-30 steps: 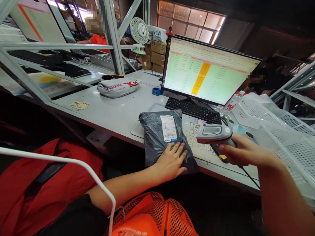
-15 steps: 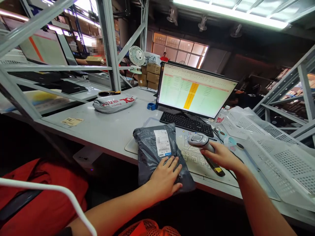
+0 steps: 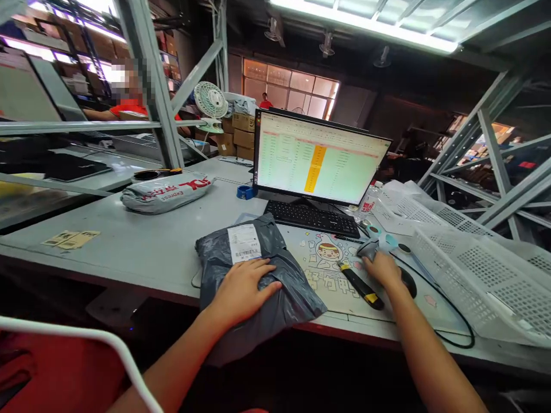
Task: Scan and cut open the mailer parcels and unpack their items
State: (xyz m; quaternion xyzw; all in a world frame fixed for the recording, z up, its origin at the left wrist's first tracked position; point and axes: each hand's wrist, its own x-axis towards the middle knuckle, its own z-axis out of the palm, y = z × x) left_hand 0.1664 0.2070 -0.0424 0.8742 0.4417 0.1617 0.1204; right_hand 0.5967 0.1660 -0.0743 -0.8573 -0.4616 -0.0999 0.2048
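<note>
A dark grey plastic mailer bag (image 3: 293,281) hangs partly over the table's front edge, with a white shipping label (image 3: 244,242) on its upper face. My left hand (image 3: 243,289) lies on the bag, fingers stretched out just below the label and partly over it. On the right, my right hand (image 3: 382,268) is wrapped round a grey barcode scanner (image 3: 368,249), held low over the desk mat. Its cable (image 3: 447,292) curves off to the right. A black and yellow utility knife (image 3: 359,285) lies on the printed desk mat (image 3: 318,275), left of my right hand.
Behind the mat stand a black keyboard (image 3: 312,219) and a lit monitor (image 3: 322,158). White perforated baskets (image 3: 482,275) line the right side. To the left lie a grey-white express parcel (image 3: 166,194) and paper slips (image 3: 71,239). A person in red (image 3: 129,107) is beyond the metal frame.
My right hand has lowered the scanner and drawn it right, away from the bag. The bag, under my left hand, has tilted and shifted left in view. The whole view has also swung.
</note>
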